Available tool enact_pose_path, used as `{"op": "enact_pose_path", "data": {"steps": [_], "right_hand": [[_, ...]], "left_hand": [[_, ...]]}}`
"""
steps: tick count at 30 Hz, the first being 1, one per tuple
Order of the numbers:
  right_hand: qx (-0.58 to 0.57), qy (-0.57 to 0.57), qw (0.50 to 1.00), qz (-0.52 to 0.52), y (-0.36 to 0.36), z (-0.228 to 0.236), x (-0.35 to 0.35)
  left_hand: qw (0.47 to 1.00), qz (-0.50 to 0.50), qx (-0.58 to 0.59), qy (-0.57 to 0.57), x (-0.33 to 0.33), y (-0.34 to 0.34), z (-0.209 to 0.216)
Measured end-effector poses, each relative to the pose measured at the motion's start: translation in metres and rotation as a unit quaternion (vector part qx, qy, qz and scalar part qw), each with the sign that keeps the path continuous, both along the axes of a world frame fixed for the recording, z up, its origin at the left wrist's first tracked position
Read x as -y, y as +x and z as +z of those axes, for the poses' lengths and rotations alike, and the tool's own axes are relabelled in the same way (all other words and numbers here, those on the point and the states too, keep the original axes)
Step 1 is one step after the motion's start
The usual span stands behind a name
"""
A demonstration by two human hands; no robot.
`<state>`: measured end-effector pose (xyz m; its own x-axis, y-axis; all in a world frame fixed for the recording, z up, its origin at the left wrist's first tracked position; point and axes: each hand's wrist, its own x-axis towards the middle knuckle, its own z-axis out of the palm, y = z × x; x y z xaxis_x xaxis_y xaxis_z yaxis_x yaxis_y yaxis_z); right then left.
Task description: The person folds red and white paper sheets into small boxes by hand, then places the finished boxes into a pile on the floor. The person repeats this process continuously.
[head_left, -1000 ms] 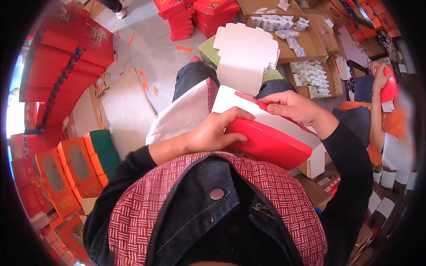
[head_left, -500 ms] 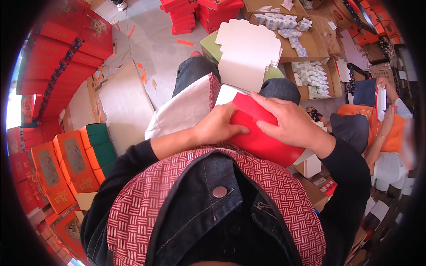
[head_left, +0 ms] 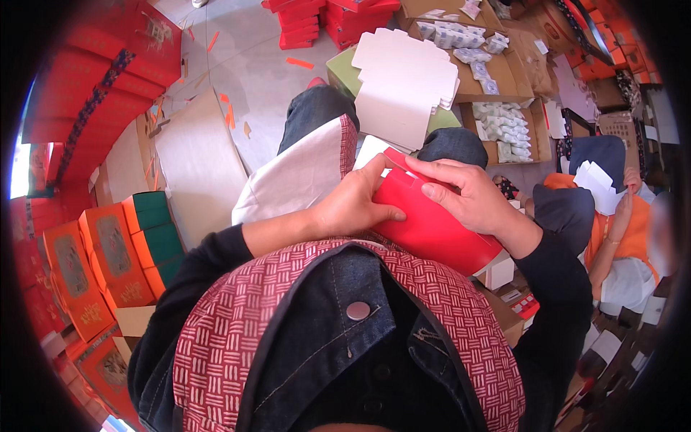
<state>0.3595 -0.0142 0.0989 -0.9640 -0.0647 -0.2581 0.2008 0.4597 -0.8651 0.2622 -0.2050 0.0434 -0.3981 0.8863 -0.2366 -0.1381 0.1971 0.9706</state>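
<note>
On my lap lies a red cardboard box (head_left: 432, 223) with white inner faces, partly folded. My left hand (head_left: 353, 201) grips its left edge, the thumb lying on the red face and the fingers behind it. At the upper end my right hand (head_left: 471, 201) holds a narrow red flap, its fingers along the fold and its thumb on the red face. A small slot shows in the red panel beside that thumb. Just beyond my knees, a stack of flat white box blanks (head_left: 399, 93) rests on a green box (head_left: 343, 72).
Red boxes (head_left: 108, 79) are piled at the left, with orange and green boxes (head_left: 119, 252) nearer me. Cartons of small white packets (head_left: 504, 122) stand at the far right. A co-worker in orange (head_left: 630, 223) sits at the right, holding white card. Orange scraps (head_left: 299, 63) litter the floor.
The narrow flap at the box's upper end has been bent inward, and the slot beside it now shows. My right fingers have shifted along the fold. The co-worker's white card has opened out.
</note>
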Motion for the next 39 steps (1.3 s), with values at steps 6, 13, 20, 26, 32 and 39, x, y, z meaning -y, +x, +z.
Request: {"op": "enact_pose_path", "data": {"steps": [6,13,20,26,32,39], "right_hand": [[-0.026,-0.003,0.999,-0.028,0.001,-0.002,0.007],[-0.041,0.000,0.998,-0.045,0.005,-0.002,0.012],[-0.027,-0.012,0.997,-0.064,0.017,-0.007,0.007],[-0.026,-0.016,0.998,-0.053,0.018,-0.002,0.006],[-0.033,-0.021,0.998,-0.058,0.017,-0.001,0.008],[-0.039,-0.027,0.997,-0.053,0.018,-0.002,0.010]], "left_hand": [[0.981,0.051,0.188,0.027,-0.002,0.001,-0.008],[0.967,0.111,0.230,0.011,-0.002,0.001,-0.009],[0.947,0.149,0.285,0.015,-0.005,0.001,-0.008],[0.948,0.139,0.283,0.042,-0.006,0.002,-0.006],[0.947,0.132,0.291,0.035,-0.004,0.001,-0.001],[0.953,0.134,0.271,0.020,-0.006,0.000,-0.001]]}}
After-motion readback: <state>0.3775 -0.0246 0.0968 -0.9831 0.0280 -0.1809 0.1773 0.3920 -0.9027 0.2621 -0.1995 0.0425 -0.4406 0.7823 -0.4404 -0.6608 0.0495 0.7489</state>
